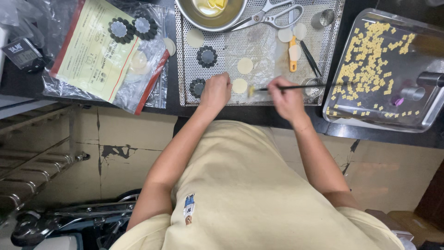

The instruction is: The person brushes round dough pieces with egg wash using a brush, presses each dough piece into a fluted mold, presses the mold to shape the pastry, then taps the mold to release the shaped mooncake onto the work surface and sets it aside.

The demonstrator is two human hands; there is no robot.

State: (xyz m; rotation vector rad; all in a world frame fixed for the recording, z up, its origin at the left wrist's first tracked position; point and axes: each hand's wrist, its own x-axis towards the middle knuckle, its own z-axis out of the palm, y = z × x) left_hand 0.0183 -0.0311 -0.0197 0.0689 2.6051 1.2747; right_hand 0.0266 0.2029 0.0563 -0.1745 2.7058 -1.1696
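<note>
Head view: we see both hands over a perforated mat (259, 46) on the dark surface (259, 113).
Left hand (215, 90): fingers curled, pinning a pale dough disc (239, 86) at the mat's near edge.
Right hand (286, 95): pinched around a thin brush (296, 87).
Brush axis: long axis left-right, tip pointing left, at the disc.
Technique: we'd keep strokes light and the disc held flat.
Far right: tray of yellow bits (370, 51).

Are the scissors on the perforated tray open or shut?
Shut: the scissors lie flat on the perforated tray, blades together pointing toward the metal bowl.
</note>
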